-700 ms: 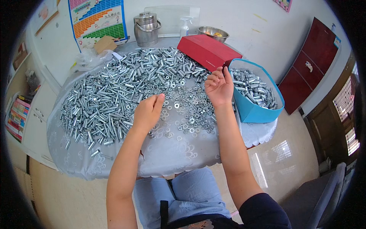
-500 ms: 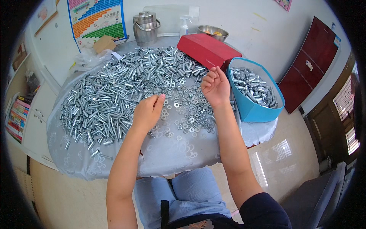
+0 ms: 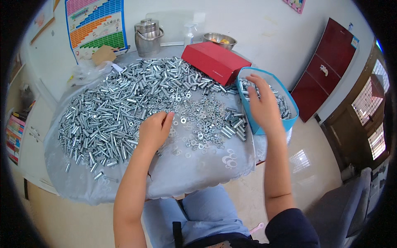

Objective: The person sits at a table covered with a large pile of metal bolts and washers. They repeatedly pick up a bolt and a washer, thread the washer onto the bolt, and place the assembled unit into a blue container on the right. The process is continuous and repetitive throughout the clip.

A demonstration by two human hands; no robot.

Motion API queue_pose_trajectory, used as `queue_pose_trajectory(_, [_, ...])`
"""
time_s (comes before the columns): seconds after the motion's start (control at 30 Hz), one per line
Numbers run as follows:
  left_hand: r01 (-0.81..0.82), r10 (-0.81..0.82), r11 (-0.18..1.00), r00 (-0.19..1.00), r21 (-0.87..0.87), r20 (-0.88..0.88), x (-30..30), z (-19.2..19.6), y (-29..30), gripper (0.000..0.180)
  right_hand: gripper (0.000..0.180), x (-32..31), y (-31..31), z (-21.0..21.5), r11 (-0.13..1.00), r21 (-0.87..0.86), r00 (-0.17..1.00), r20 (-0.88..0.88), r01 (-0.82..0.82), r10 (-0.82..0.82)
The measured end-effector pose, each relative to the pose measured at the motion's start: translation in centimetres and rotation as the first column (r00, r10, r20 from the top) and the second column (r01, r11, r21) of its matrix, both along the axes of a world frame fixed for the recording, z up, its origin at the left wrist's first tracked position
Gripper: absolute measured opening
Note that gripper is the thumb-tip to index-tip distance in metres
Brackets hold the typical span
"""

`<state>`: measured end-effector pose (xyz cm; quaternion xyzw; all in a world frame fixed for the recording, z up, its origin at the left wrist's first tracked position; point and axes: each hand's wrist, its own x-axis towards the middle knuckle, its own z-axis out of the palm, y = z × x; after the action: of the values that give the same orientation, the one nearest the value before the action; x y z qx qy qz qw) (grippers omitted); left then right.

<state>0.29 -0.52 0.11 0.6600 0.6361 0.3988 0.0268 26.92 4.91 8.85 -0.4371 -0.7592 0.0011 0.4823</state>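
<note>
My left hand (image 3: 154, 129) is closed, back of the hand up, above the near edge of the metal heap, its thumb pressed along the curled fingers. Anything inside it is hidden. Right of it lie scattered washers and nuts (image 3: 201, 135). A great pile of silver sleeves and bolts (image 3: 111, 111) covers the left and middle of the table. My right hand (image 3: 264, 105) is over the near side of a light blue fabric bin (image 3: 291, 121), fingers spread and slightly blurred, with nothing seen in them. Assembled-looking metal pieces (image 3: 282, 101) fill the bin.
A red box (image 3: 217, 62) lies behind the bin. Along the wall stand a steel pot (image 3: 148, 39), a spray bottle (image 3: 189, 35) and a steel bowl (image 3: 220, 40). A clear plastic bag (image 3: 89, 72) is at the far left. A patterned grey cloth (image 3: 202, 173) covers the table.
My right hand has moved right, from above the washers to over the bin, and its fingers have spread. My left hand stays closed over nearly the same spot. The view has shifted slightly.
</note>
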Motion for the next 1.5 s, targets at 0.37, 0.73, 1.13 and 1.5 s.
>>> queue_pose_trajectory(0.37, [-0.071, 0.069, 0.997, 0.997, 0.039, 0.034, -0.6, 0.2, 0.3, 0.033, 0.073, 8.9, 9.0, -3.0, 0.861, -0.375, 0.693, 0.720, 0.342, 0.039])
queue_pose_trajectory(0.73, [-0.047, 0.049, 0.995, 0.999, 0.090, -0.013, -0.6, 0.3, 0.3, 0.032, 0.071, 13.0, 14.2, -3.1, 0.847, -0.505, 0.821, 0.547, 0.167, 0.164])
queue_pose_trajectory(1.13, [-0.051, 0.055, 0.996, 0.997, 0.080, -0.048, -0.4, 0.7, 0.4, 0.033, 0.063, 16.1, 21.0, -4.6, 0.791, -0.552, 0.932, 0.358, 0.263, -0.059])
queue_pose_trajectory(1.5, [-0.042, 0.045, 0.998, 0.997, 0.040, -0.065, -0.1, 0.5, 0.2, 0.033, 0.070, 11.0, 11.9, -4.1, 0.904, -0.393, 0.822, 0.562, 0.169, 0.090])
